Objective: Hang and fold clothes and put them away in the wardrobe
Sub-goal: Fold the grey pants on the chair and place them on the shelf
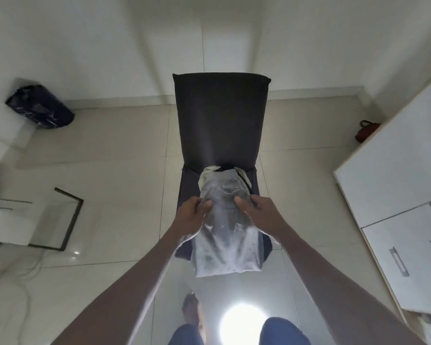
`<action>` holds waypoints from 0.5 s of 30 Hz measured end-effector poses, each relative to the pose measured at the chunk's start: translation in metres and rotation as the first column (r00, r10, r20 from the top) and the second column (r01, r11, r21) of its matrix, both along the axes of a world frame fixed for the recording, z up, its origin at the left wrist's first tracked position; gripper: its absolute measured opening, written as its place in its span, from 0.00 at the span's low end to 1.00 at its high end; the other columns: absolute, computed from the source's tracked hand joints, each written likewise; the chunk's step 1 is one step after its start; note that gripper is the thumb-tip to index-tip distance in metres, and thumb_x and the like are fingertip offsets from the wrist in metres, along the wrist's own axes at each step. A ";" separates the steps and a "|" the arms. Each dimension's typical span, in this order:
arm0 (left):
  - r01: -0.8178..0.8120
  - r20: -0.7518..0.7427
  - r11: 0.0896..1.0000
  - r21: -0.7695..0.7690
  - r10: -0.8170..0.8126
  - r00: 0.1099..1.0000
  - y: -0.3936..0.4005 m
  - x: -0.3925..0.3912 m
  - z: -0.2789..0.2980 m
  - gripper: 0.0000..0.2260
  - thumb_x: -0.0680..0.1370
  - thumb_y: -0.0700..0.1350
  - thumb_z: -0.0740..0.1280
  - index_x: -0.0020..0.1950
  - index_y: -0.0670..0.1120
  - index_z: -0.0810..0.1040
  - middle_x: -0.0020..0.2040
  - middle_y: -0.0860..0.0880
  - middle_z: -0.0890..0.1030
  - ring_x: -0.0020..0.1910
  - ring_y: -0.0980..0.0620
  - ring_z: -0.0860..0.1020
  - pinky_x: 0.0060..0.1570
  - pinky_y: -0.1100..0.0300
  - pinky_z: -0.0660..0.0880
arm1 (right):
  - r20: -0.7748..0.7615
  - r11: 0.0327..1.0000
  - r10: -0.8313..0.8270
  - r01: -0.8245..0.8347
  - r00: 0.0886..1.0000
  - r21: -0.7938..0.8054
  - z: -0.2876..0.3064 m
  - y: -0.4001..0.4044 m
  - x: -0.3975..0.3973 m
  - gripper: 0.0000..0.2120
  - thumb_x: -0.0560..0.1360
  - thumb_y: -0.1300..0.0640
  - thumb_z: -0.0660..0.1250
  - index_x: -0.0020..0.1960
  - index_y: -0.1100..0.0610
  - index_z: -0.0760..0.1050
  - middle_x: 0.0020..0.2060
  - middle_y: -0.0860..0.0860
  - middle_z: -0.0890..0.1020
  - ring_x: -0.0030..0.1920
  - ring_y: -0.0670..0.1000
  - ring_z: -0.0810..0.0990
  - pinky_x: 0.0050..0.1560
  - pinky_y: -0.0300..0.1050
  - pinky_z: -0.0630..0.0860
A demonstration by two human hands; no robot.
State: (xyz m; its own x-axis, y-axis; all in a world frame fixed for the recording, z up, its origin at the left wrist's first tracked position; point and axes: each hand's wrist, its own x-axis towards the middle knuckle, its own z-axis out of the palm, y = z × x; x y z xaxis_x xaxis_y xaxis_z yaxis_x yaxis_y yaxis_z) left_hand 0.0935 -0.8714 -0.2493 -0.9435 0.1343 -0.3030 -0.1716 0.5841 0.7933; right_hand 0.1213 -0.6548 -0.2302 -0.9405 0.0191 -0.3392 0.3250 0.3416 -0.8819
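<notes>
Grey fabric, a garment (224, 220), is being folded on the dark chair (219, 120), pinched at each side by the left hand (193, 215) and the right hand (261, 212). Folding is judged partly done; the white wardrobe (396, 170) is not yet being used.

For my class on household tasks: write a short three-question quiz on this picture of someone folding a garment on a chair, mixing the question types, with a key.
1. True or false: the grey garment lies on the seat of the dark chair.
2. Multiple choice: which hands are on the garment? A) only the left hand B) only the right hand C) both
3. Fill in: the white cabinet stands on the person's ____ side.

Key: 1 true, with its near end hanging over the seat's front edge; 2 C, each hand grips the cloth at one side; 3 right.
</notes>
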 end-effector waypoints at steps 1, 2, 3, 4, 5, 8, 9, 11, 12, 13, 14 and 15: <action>-0.017 0.002 1.000 -0.006 0.017 1.000 0.003 -0.011 -0.005 0.19 0.82 0.57 0.63 0.49 0.41 0.77 0.43 0.46 0.81 0.41 0.48 0.79 0.40 0.56 0.72 | 0.047 0.998 -0.039 0.041 0.998 -0.052 -0.008 0.001 -0.011 0.21 0.73 0.39 0.73 0.43 0.59 0.82 0.37 0.50 0.85 0.39 0.49 0.84 0.43 0.47 0.80; -0.036 -0.002 0.999 -0.004 0.036 0.999 0.005 -0.020 -0.010 0.21 0.82 0.59 0.62 0.47 0.40 0.77 0.42 0.45 0.81 0.41 0.46 0.79 0.41 0.53 0.73 | 0.097 0.990 -0.052 0.065 0.994 -0.128 -0.014 0.002 -0.022 0.20 0.73 0.42 0.75 0.47 0.60 0.83 0.41 0.53 0.86 0.43 0.53 0.85 0.47 0.51 0.82; -0.062 0.015 0.998 -0.009 0.062 0.998 0.007 -0.034 -0.020 0.23 0.82 0.60 0.60 0.46 0.39 0.76 0.41 0.45 0.81 0.41 0.45 0.79 0.41 0.51 0.73 | 0.146 0.981 -0.058 0.083 0.988 -0.174 -0.024 0.005 -0.037 0.20 0.73 0.45 0.76 0.49 0.63 0.83 0.43 0.56 0.86 0.44 0.56 0.85 0.50 0.53 0.82; -0.081 0.033 0.997 -0.014 0.082 0.996 0.010 -0.047 -0.031 0.22 0.82 0.60 0.60 0.45 0.40 0.76 0.40 0.47 0.80 0.40 0.46 0.79 0.40 0.51 0.72 | 0.178 0.979 -0.064 0.097 0.982 -0.181 -0.037 0.009 -0.051 0.22 0.72 0.47 0.77 0.48 0.67 0.81 0.42 0.58 0.85 0.43 0.57 0.84 0.48 0.54 0.80; -0.094 0.068 0.995 -0.033 0.096 0.993 0.010 -0.056 -0.042 0.21 0.82 0.60 0.61 0.44 0.42 0.76 0.38 0.49 0.80 0.38 0.48 0.78 0.38 0.53 0.71 | 0.182 0.983 -0.070 0.099 0.981 -0.157 -0.047 0.011 -0.061 0.24 0.73 0.46 0.76 0.46 0.69 0.80 0.39 0.59 0.83 0.41 0.56 0.82 0.45 0.53 0.79; -0.169 0.195 0.986 -0.013 0.168 0.966 0.014 -0.082 -0.088 0.25 0.77 0.62 0.68 0.39 0.39 0.77 0.32 0.51 0.76 0.32 0.51 0.73 0.35 0.58 0.67 | 0.147 0.992 -0.100 0.110 0.984 -0.063 -0.087 0.016 -0.093 0.28 0.74 0.38 0.72 0.42 0.66 0.79 0.35 0.59 0.82 0.36 0.54 0.81 0.40 0.50 0.77; -0.234 0.238 0.972 0.004 0.226 0.944 0.018 -0.090 -0.106 0.26 0.75 0.62 0.69 0.39 0.37 0.77 0.32 0.49 0.74 0.32 0.50 0.71 0.36 0.57 0.67 | 0.164 0.995 -0.084 0.092 0.983 -0.042 -0.105 0.020 -0.104 0.30 0.74 0.36 0.70 0.43 0.66 0.78 0.36 0.60 0.83 0.37 0.56 0.82 0.40 0.51 0.78; -0.313 0.266 0.950 0.018 0.297 0.917 0.023 -0.103 -0.133 0.22 0.76 0.59 0.70 0.40 0.39 0.78 0.32 0.48 0.75 0.34 0.49 0.72 0.36 0.54 0.70 | 0.201 0.998 -0.043 0.052 0.979 -0.043 -0.128 0.026 -0.120 0.23 0.76 0.40 0.69 0.44 0.62 0.80 0.38 0.57 0.84 0.41 0.57 0.84 0.46 0.52 0.81; -0.325 0.276 0.946 0.018 0.308 0.911 0.028 -0.113 -0.149 0.18 0.76 0.57 0.70 0.42 0.42 0.79 0.34 0.48 0.78 0.34 0.47 0.75 0.37 0.51 0.74 | 0.214 0.998 -0.021 0.035 0.977 -0.059 -0.145 0.031 -0.132 0.18 0.78 0.43 0.69 0.46 0.59 0.82 0.41 0.56 0.85 0.44 0.57 0.85 0.50 0.54 0.82; -0.325 0.288 0.945 0.025 0.305 0.908 0.032 -0.122 -0.161 0.15 0.76 0.57 0.71 0.45 0.45 0.80 0.37 0.47 0.82 0.36 0.45 0.79 0.40 0.48 0.78 | 0.219 0.998 -0.021 0.034 0.976 -0.054 -0.160 0.035 -0.141 0.15 0.78 0.45 0.69 0.49 0.58 0.82 0.44 0.56 0.86 0.47 0.57 0.85 0.53 0.57 0.82; -0.326 0.296 0.945 0.034 0.302 0.906 0.035 -0.132 -0.169 0.14 0.74 0.58 0.72 0.48 0.47 0.81 0.40 0.45 0.84 0.39 0.43 0.82 0.44 0.46 0.81 | 0.223 0.998 -0.016 0.029 0.975 -0.054 -0.171 0.037 -0.152 0.15 0.79 0.46 0.69 0.53 0.58 0.82 0.46 0.55 0.86 0.49 0.57 0.85 0.55 0.58 0.81; -0.339 0.309 0.940 0.038 0.312 0.898 0.039 -0.144 -0.186 0.14 0.73 0.58 0.72 0.49 0.48 0.81 0.43 0.44 0.85 0.42 0.42 0.83 0.46 0.44 0.81 | 0.229 0.998 -0.008 0.023 0.973 -0.064 -0.188 0.041 -0.167 0.15 0.79 0.48 0.69 0.56 0.58 0.82 0.47 0.54 0.86 0.51 0.56 0.85 0.57 0.56 0.81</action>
State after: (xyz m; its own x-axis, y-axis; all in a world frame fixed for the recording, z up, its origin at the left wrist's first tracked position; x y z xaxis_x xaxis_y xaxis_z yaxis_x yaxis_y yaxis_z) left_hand -0.0510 -0.8323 -0.4355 -0.8087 -0.1257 -0.5747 -0.5737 0.3848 0.7230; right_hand -0.0456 -0.6142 -0.4186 -0.8379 0.0039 -0.5458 0.5251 0.2788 -0.8041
